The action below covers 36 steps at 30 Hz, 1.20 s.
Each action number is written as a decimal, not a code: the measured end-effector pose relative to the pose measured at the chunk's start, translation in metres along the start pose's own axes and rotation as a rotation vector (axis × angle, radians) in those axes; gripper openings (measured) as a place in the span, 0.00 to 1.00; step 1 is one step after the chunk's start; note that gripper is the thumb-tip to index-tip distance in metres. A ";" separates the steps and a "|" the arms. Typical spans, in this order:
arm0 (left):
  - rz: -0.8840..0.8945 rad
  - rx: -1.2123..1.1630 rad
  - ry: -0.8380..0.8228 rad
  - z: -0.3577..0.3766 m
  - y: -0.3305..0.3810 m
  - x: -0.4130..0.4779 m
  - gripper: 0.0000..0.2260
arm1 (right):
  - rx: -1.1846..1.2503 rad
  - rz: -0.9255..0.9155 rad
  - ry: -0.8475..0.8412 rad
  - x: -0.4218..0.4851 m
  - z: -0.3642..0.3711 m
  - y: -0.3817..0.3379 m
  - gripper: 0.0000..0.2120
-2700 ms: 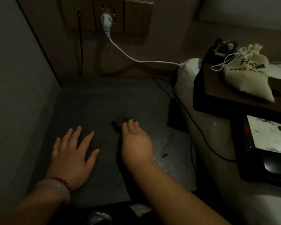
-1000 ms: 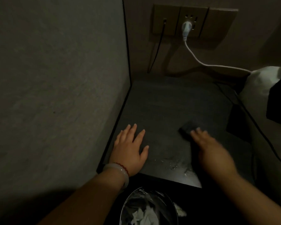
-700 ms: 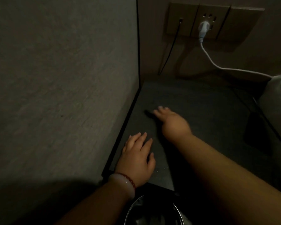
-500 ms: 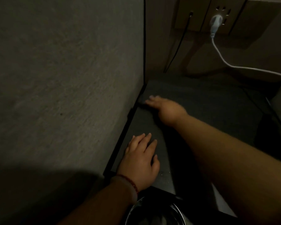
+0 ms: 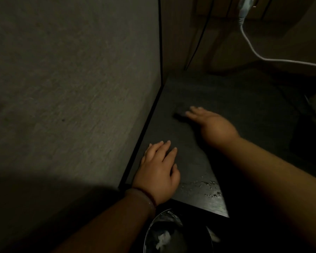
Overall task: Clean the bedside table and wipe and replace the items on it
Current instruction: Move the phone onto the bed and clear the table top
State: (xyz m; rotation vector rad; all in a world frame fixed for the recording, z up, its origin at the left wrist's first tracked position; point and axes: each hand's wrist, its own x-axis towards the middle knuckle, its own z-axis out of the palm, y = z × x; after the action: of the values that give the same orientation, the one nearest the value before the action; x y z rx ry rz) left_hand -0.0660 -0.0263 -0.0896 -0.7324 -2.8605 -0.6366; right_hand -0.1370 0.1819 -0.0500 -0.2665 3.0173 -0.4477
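Dim corner: a dark worktop (image 5: 244,99) meets a grey wall (image 5: 71,88). Right hand (image 5: 213,125) reaches across it, blurred, its straight fingers pressing a dark cloth (image 5: 179,114) flat, grip released. Left hand (image 5: 159,170) lies flat near the front edge, grip released, likely bracing. Best to sweep with even pressure toward the droplets (image 5: 208,189) at the front.

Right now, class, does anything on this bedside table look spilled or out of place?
Yes: water droplets dot the front edge of the bedside table, beside the left hand; the right hand presses its cloth farther back.
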 end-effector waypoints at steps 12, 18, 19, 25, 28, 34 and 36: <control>-0.062 0.017 -0.080 -0.012 0.010 -0.004 0.24 | -0.120 0.121 0.157 -0.150 0.037 -0.023 0.35; -0.080 0.035 -0.108 -0.022 0.014 -0.009 0.25 | -0.067 0.360 0.150 -0.206 0.010 0.030 0.37; -0.106 0.034 -0.107 -0.025 0.014 -0.013 0.25 | -0.042 0.488 0.133 -0.208 0.001 0.039 0.36; -0.239 0.007 -0.152 -0.042 0.015 -0.073 0.23 | -0.041 0.461 0.100 -0.180 0.016 -0.017 0.33; -0.258 0.059 -0.221 -0.043 0.019 -0.099 0.25 | -0.080 0.232 0.052 -0.171 0.037 -0.069 0.34; -0.275 0.066 -0.234 -0.045 0.026 -0.108 0.26 | -0.102 0.141 0.017 -0.188 0.034 -0.060 0.34; -0.308 0.008 -0.189 -0.046 0.029 -0.108 0.24 | -0.089 0.249 0.031 -0.197 0.026 -0.043 0.34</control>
State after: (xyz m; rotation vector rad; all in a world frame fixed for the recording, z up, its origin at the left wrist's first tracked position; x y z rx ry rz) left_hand 0.0432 -0.0698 -0.0609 -0.3690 -3.1819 -0.6205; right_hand 0.0657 0.1695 -0.0520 0.1122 3.0474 -0.2992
